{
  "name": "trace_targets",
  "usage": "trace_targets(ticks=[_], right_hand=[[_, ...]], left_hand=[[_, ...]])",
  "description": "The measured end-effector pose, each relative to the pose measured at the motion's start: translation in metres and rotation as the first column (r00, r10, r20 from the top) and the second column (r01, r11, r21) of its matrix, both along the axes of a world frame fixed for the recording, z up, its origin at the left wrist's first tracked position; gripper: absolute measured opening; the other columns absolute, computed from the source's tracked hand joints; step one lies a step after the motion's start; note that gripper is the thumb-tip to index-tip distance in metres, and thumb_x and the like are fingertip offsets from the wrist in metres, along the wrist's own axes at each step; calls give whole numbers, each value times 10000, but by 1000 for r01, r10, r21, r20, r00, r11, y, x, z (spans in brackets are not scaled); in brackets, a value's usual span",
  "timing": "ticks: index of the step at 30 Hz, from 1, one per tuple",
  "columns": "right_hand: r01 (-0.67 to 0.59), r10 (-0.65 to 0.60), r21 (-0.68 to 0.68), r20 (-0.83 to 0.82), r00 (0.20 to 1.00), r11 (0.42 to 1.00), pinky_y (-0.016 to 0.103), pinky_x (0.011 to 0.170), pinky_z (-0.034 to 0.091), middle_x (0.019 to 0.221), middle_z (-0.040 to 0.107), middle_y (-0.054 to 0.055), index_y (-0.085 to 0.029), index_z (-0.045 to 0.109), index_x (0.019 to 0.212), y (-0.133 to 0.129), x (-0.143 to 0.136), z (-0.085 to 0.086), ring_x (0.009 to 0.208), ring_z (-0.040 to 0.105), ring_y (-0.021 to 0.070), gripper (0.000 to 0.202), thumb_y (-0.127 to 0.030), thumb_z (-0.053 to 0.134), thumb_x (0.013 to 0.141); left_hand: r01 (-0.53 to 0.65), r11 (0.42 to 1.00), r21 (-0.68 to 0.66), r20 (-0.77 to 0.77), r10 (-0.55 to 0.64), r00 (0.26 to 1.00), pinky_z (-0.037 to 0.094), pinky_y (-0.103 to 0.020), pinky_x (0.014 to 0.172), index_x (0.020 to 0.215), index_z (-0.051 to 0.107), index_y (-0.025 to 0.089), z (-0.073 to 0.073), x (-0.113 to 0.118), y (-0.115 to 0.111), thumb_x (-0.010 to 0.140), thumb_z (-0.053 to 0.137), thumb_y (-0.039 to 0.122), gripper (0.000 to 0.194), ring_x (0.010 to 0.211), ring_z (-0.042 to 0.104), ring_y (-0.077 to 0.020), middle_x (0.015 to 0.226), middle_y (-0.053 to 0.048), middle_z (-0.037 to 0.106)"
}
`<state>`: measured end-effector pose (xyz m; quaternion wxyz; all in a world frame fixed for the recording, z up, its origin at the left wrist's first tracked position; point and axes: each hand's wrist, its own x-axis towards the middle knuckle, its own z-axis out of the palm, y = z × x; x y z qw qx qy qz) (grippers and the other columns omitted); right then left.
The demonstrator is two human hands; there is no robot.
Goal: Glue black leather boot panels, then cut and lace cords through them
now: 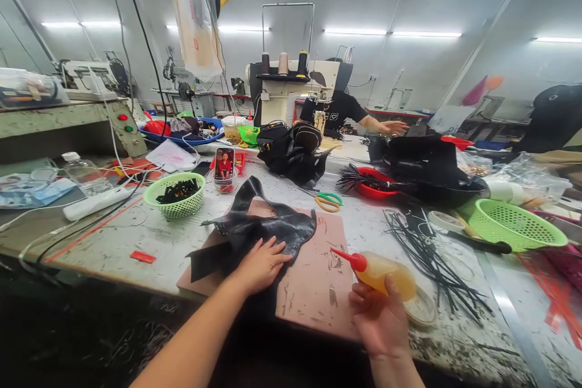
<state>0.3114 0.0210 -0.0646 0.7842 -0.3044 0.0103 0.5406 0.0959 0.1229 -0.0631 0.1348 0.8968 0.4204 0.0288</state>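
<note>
My left hand [262, 265] lies with its fingers stretched over a black leather piece [297, 227], touching it from above. Under the leather is a pinkish board [318, 291] marked with dark smears. In my right hand [382, 318] is a squeeze bottle [386, 273] of amber liquid, tilted on its side. Its red pointed nozzle aims left, over the board and apart from the leather. Behind the bottle a round pale lid or dish [421, 308] is partly hidden.
Scissors [328, 199] lie behind the board. A green basket [175, 209] of black bits stands left, near a phone [224, 163]. Black strips [431, 254] and another green basket [513, 224] are on the right. Across the table a person [336, 110] sits by a sewing machine [277, 97].
</note>
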Motion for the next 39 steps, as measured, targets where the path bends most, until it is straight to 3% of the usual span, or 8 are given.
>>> trace_targets(ticks=[10, 14, 17, 20, 23, 25, 29, 39], right_hand=[[6, -4, -15, 88, 996, 1000, 145, 352, 374, 623, 593, -56, -210, 575, 892, 28, 0, 5, 421, 471, 50, 452, -338, 761, 501], [4, -3, -11, 108, 994, 1000, 140, 367, 383, 611, 587, -64, -208, 573, 897, 36, 1, 4, 420, 474, 43, 500, -335, 781, 460], [8, -5, -27, 112, 994, 1000, 143, 361, 387, 585, 583, -65, -202, 575, 875, 39, -3, 1, 414, 478, 47, 508, -341, 791, 437], [17, -14, -38, 80, 997, 999, 145, 357, 387, 564, 584, -66, -198, 574, 832, 41, -9, -3, 411, 484, 52, 485, -331, 799, 423], [11, -8, -60, 41, 999, 998, 140, 359, 382, 554, 584, -71, -191, 570, 811, 43, -10, -8, 416, 495, 53, 476, -320, 805, 418], [12, -9, -54, 63, 998, 998, 144, 362, 384, 553, 582, -78, -190, 565, 808, 47, -6, -9, 423, 503, 55, 462, -339, 797, 437], [80, -66, -73, 184, 981, 994, 173, 364, 395, 553, 583, -84, -188, 557, 762, 64, 11, -10, 424, 521, 72, 451, -370, 792, 422], [227, -173, -93, 400, 900, 969, 132, 351, 329, 601, 583, -92, -191, 546, 839, 136, 33, -18, 409, 471, 32, 503, -338, 792, 425]], left_hand=[[-44, 997, 60, -42, 47, 998, 204, -491, 1054, 1278, 437, 283, -6, 12, -12, 857, 360, 204, 435, 1312, 246, -265, 1413, -42, 355], [-87, 993, 78, -59, 92, 994, 237, -461, 1054, 1292, 424, 168, -6, 17, -16, 857, 334, 164, 444, 1309, 256, -272, 1413, -110, 347], [-109, 991, 80, -85, 116, 990, 322, -409, 1020, 1232, 478, 77, -1, 23, -16, 830, 327, 84, 429, 1249, 370, -270, 1322, -167, 463], [-128, 987, 97, -106, 138, 985, 291, -549, 997, 1134, 543, 84, 6, 29, -12, 798, 328, 42, 401, 1158, 460, -307, 1185, -192, 560], [-125, 987, 102, -121, 137, 983, 178, -696, 953, 1114, 549, 115, 10, 33, -7, 770, 359, 41, 400, 1234, 354, -359, 1273, -198, 492], [-96, 991, 91, -124, 106, 987, 168, -643, 997, 1134, 543, 123, 11, 35, -3, 758, 374, 40, 421, 1293, 269, -332, 1364, -171, 407], [-40, 998, 58, -111, 47, 993, 247, -465, 1042, 1192, 524, 163, 9, 39, 12, 747, 370, 36, 488, 1290, 305, -258, 1387, -97, 398], [-70, 997, 33, -29, 71, 997, 182, -470, 1072, 1274, 459, 220, -9, 47, 29, 744, 349, 64, 563, 1316, 247, -235, 1406, -55, 364]])
